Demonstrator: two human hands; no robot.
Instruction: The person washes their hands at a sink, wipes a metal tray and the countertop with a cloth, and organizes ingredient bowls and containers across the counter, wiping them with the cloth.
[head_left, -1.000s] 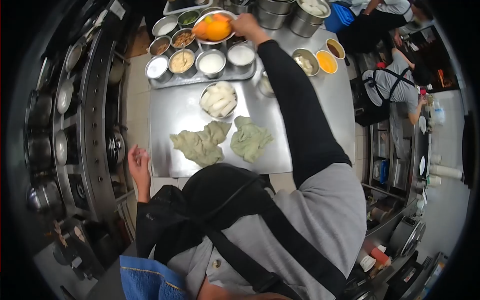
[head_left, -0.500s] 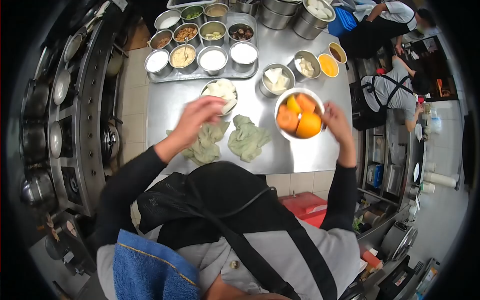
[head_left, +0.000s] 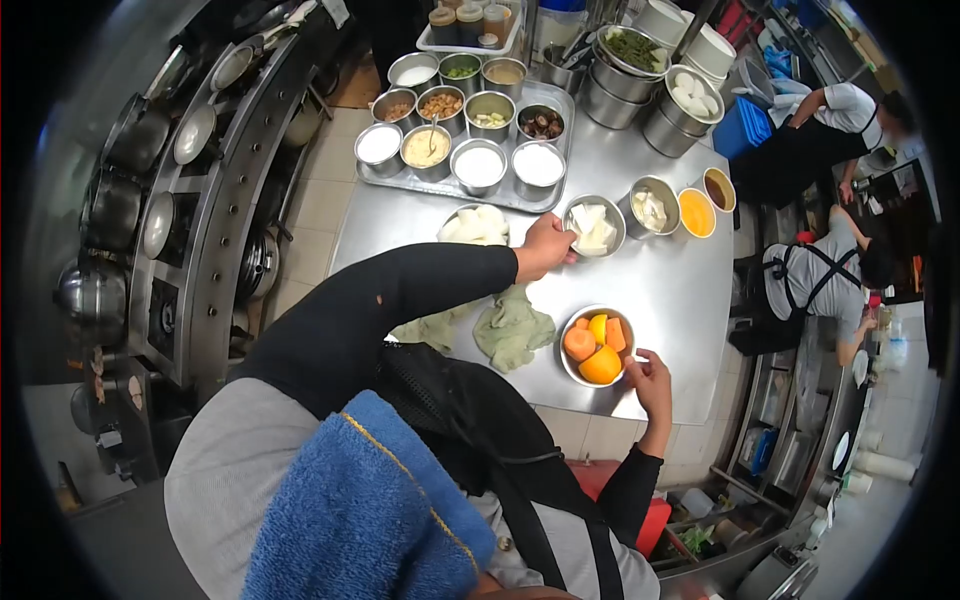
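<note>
My left hand [head_left: 547,248] reaches across the table, its fingers closed on the near-left rim of a round steel container [head_left: 611,249] of white chunks. Near the table's front edge, my right hand [head_left: 652,392] grips the right rim of a white bowl [head_left: 571,373]. Orange carrot pieces [head_left: 579,345] and yellow-orange wedges [head_left: 601,366] fill this bowl. Left of my left hand is a bowl of white pieces [head_left: 477,225], partly behind my sleeve. Two crumpled green cloths lie closer to me, one a pale green cloth [head_left: 512,328].
A metal tray [head_left: 400,182] at the back left carries several steel tubs of ingredients. To the right stand another steel container [head_left: 650,206], an orange-filled cup [head_left: 697,213] and a brown-filled cup [head_left: 719,189]. A stove [head_left: 215,190] runs along the left; two people work at the right.
My left hand has moved right from the bowl of white pieces to the steel container. The white bowl and my right hand have come nearer the front edge. The camera view has shifted.
</note>
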